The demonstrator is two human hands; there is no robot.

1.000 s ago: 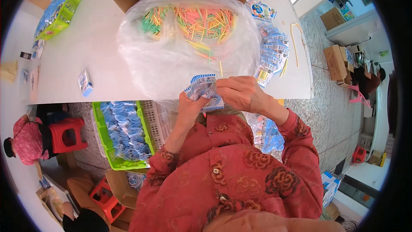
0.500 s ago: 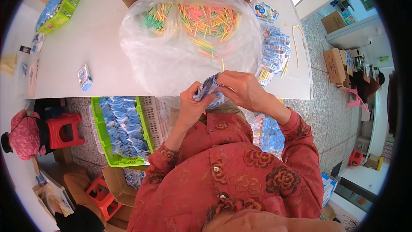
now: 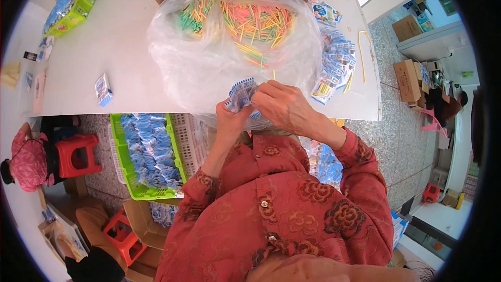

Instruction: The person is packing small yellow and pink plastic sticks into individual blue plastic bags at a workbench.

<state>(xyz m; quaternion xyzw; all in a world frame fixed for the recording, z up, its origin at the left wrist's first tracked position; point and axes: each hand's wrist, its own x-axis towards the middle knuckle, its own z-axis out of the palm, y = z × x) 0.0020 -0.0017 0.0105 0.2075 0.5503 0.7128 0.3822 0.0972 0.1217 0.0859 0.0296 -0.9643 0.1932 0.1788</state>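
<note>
I see the worktop (image 3: 130, 37) bearing a clear bag (image 3: 201, 76). By its near edge, close together, the right hand (image 3: 284, 105) curls knuckles-up, its grip hidden from me; the left hand (image 3: 231, 121) pinches a blue-and-white packet (image 3: 240, 93) between them.

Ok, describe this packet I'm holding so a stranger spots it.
Start at the white table, then the big plastic bag of coloured sticks. At the bag's near edge is the blue-and-white packet, in your left hand. Unlike the packets fanned out beside the bag, it is held.
</note>
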